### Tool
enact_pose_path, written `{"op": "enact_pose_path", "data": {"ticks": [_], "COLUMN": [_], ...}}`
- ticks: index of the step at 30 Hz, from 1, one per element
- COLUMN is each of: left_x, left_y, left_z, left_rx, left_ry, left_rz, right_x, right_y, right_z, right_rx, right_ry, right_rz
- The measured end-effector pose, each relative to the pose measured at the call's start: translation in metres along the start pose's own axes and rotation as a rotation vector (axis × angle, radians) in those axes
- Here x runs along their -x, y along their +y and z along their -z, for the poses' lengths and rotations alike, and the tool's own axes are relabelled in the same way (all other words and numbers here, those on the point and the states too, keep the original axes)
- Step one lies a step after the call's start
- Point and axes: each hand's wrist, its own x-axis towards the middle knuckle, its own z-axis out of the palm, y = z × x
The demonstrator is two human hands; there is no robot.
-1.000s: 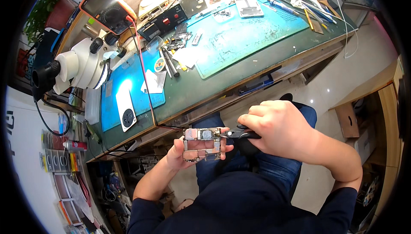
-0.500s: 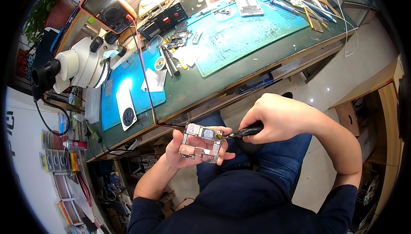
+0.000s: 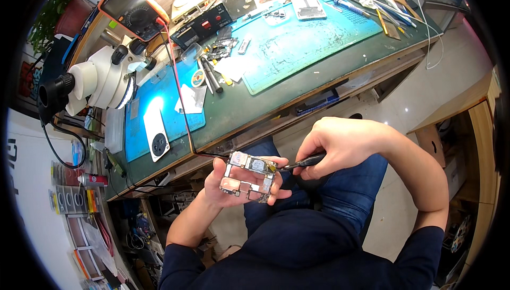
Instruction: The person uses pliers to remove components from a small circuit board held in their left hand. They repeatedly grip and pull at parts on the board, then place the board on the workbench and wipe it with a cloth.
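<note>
My left hand [image 3: 234, 189] holds a small phone circuit board [image 3: 247, 176] with metal shields, flat in the palm, over my lap below the bench edge. My right hand [image 3: 340, 144] grips a thin black-handled tool [image 3: 304, 162], its tip touching the board's right edge. Both forearms come in from the lower edge, over my dark top and blue jeans.
A green workbench [image 3: 249, 104] carries a white stereo microscope [image 3: 101, 80], an orange multimeter [image 3: 133, 6] with a red lead hanging down, a blue mat with a white phone back cover [image 3: 157, 137], a teal mat [image 3: 297, 40] with tools and parts. Shelves of small items stand at left.
The board has tilted and shifted slightly right in my left hand. My right hand has lifted and moved up-right, leaving the tool's tip at the board's right edge.
</note>
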Motion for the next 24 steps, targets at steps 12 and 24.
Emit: {"op": "enact_pose_path", "data": {"ticks": [12, 24], "left_x": [-0.005, -0.003], "left_y": [0.003, 0.004], "left_z": [-0.022, -0.014], "left_rx": [-0.225, -0.293], "left_ry": [0.359, 0.299], "left_rz": [-0.071, -0.037], "right_x": [-0.005, 0.002], "right_y": [0.008, 0.011], "right_z": [-0.068, -0.053], "right_rx": [0.739, 0.537], "right_ry": [0.948, 0.710], "right_rz": [0.201, 0.148]}}
